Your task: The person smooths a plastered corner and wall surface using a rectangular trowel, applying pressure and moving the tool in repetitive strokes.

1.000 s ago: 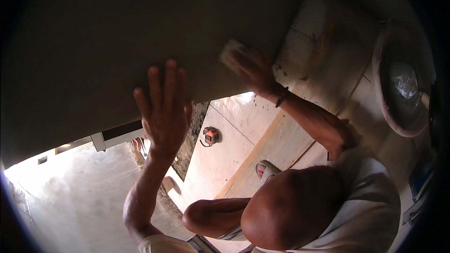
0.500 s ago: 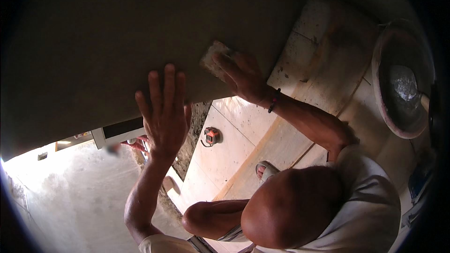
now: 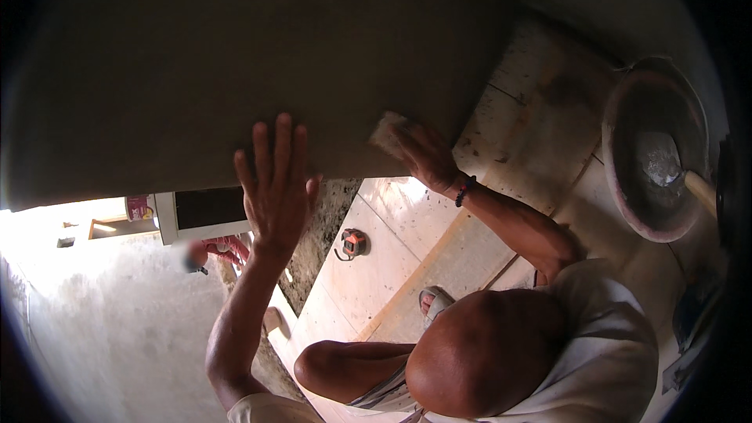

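Note:
A broad, dark, smooth wall-like surface (image 3: 172,102) fills the upper part of the view. My left hand (image 3: 276,200) lies flat against it near its lower edge, fingers stretched and apart, holding nothing. To the right, my right hand (image 3: 425,158) wears a dark beaded bracelet. Its fingers press a pale, rough, sponge-like block (image 3: 385,133) against the same surface, close to the right end of the lower edge. Part of the block is hidden under the fingers.
An orange and black tape measure (image 3: 353,244) lies on the light floor tiles (image 3: 333,286). At the right stands a round basin (image 3: 613,196) holding a trowel (image 3: 660,160) with a pale handle. A person in red (image 3: 227,249) is at the left, beyond my forearm. My bent knees are below.
My right hand has moved right and down along the surface with the block. The left hand stays flat in nearly the same place. The view has tilted slightly.

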Action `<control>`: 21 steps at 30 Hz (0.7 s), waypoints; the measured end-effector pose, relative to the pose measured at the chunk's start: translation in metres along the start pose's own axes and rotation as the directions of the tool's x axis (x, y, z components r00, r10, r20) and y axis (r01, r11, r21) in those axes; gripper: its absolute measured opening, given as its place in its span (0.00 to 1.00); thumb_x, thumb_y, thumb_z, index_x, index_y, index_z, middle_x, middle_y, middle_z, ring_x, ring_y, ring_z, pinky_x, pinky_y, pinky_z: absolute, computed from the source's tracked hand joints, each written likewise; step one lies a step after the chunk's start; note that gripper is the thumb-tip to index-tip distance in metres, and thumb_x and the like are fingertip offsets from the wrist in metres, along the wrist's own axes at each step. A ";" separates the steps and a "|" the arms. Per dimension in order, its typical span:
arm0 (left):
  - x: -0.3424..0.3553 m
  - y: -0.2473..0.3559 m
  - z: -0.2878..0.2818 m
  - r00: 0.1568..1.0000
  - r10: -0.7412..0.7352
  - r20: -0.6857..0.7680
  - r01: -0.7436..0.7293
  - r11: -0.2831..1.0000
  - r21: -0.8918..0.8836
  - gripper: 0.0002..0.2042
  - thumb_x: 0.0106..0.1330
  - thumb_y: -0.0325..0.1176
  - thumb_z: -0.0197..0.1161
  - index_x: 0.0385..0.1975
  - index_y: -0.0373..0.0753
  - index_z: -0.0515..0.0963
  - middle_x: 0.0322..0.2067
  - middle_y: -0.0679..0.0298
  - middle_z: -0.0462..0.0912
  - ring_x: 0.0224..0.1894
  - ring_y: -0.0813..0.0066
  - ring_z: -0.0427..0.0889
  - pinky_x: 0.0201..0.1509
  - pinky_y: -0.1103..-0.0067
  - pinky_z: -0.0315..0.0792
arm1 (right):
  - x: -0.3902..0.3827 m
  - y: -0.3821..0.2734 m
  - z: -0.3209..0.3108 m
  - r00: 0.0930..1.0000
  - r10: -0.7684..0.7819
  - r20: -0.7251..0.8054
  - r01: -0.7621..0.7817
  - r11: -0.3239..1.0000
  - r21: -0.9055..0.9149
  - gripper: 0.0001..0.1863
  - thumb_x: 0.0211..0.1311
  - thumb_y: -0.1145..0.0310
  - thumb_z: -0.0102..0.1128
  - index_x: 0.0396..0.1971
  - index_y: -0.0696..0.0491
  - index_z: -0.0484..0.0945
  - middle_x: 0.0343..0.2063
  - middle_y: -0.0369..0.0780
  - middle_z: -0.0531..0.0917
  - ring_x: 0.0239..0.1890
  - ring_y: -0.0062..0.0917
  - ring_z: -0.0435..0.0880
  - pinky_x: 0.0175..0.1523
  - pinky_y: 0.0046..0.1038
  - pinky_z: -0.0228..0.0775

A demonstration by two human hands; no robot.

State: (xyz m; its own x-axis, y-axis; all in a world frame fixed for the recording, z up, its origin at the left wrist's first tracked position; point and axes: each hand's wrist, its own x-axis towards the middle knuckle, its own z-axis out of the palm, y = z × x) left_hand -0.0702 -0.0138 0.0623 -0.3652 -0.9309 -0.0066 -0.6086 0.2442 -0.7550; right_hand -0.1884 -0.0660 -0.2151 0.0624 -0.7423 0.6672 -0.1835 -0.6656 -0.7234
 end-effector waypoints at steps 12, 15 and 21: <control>0.001 0.005 0.011 1.000 -0.003 -0.009 0.002 0.998 -0.068 0.43 0.56 0.50 0.68 0.70 0.43 0.55 0.73 0.57 0.47 0.74 0.48 0.43 0.69 0.45 0.44 | 0.136 0.027 -0.062 0.964 -0.102 -0.245 0.068 0.988 -0.141 0.25 0.67 0.70 0.52 0.64 0.53 0.67 0.65 0.44 0.67 0.64 0.39 0.68 0.66 0.37 0.59; -0.023 -0.003 0.024 0.999 -0.028 0.036 0.029 0.999 -0.028 0.43 0.56 0.50 0.68 0.70 0.43 0.55 0.73 0.58 0.47 0.74 0.48 0.43 0.69 0.44 0.44 | 0.183 0.008 -0.050 0.967 -0.137 -0.214 0.118 0.988 -0.102 0.25 0.66 0.71 0.53 0.63 0.53 0.67 0.64 0.44 0.68 0.63 0.39 0.69 0.66 0.38 0.60; -0.025 0.017 0.035 0.993 0.006 0.118 0.002 0.998 -0.067 0.42 0.57 0.50 0.67 0.70 0.42 0.56 0.73 0.60 0.46 0.74 0.49 0.43 0.66 0.41 0.45 | 0.134 -0.035 -0.029 0.971 -0.232 -0.051 0.227 0.970 -0.084 0.25 0.64 0.72 0.55 0.63 0.53 0.68 0.63 0.43 0.70 0.62 0.38 0.71 0.64 0.39 0.63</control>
State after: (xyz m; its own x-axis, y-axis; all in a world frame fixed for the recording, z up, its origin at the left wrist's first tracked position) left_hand -0.0466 0.0042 0.0264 -0.2834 -0.9549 -0.0884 -0.6549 0.2600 -0.7096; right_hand -0.2025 -0.1393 -0.0952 0.0527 -0.5629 0.8248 -0.2466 -0.8077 -0.5355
